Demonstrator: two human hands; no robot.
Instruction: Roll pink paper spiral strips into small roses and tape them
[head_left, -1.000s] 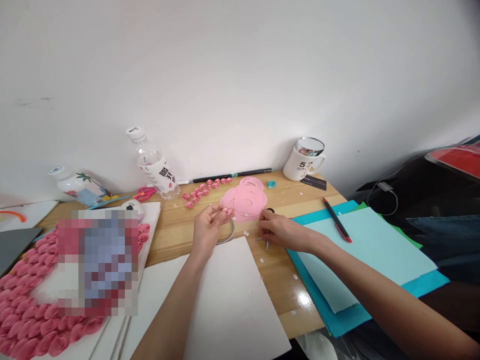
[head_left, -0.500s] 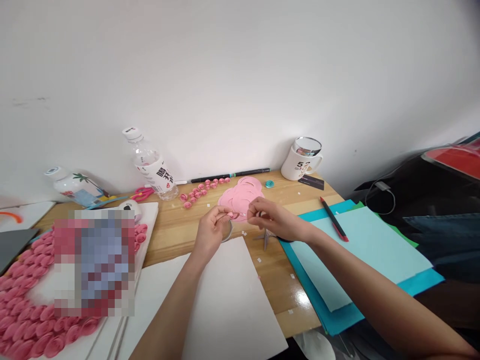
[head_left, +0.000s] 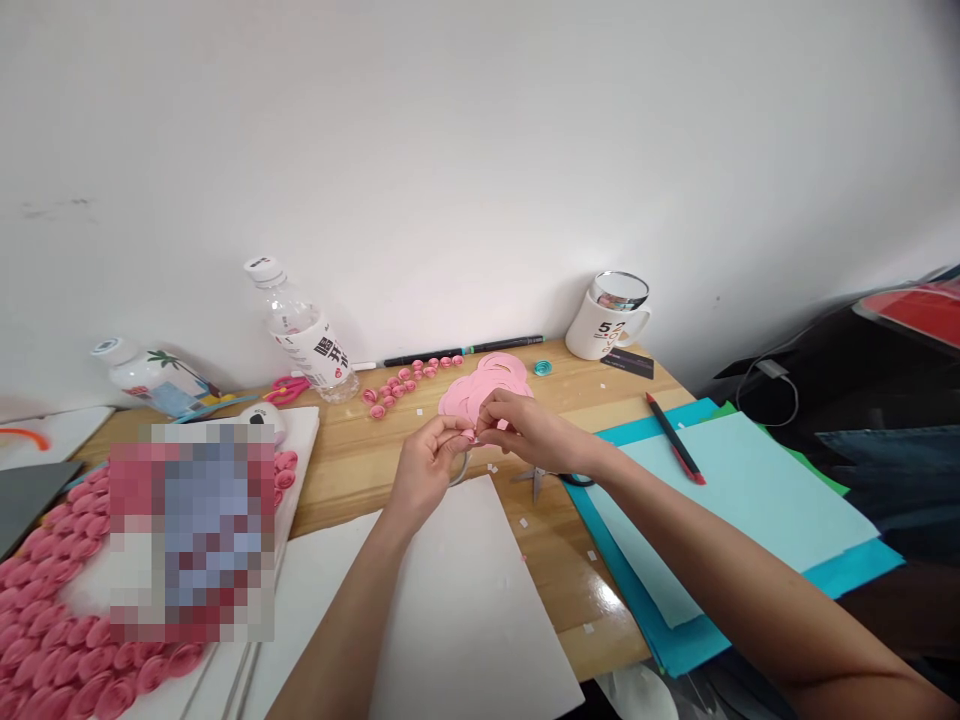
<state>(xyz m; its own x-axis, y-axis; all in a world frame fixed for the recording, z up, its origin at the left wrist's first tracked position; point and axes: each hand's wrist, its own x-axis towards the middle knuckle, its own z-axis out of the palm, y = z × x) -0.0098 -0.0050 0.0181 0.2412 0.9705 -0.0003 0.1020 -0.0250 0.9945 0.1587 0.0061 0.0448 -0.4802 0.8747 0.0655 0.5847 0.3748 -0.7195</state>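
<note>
Over the table's middle, my left hand [head_left: 424, 468] pinches a small pink paper rosette [head_left: 467, 437] between thumb and fingers. My right hand [head_left: 534, 432] closes on the same rosette from the right, its fingertips meeting those of the left. Much of the rosette is hidden by the fingers. Just behind the hands lies a pile of pink paper spirals [head_left: 491, 378]. Finished pink rosettes [head_left: 405, 375] stand in a loose group further left. Under the left fingertips a roll of tape [head_left: 460, 470] shows in part. Open scissors [head_left: 537, 482] rest below my right hand.
A bottle [head_left: 311, 335] and a mug [head_left: 609, 325] stand near the wall, with a black pen [head_left: 420, 356] between them. White board [head_left: 457, 600] lies under my left forearm, blue paper sheets [head_left: 720, 500] at right. A rosette-covered panel [head_left: 90, 655] is at left.
My right hand has moved left and closed up to my left hand, so both now meet at the pink rosette. The view has shifted slightly.
</note>
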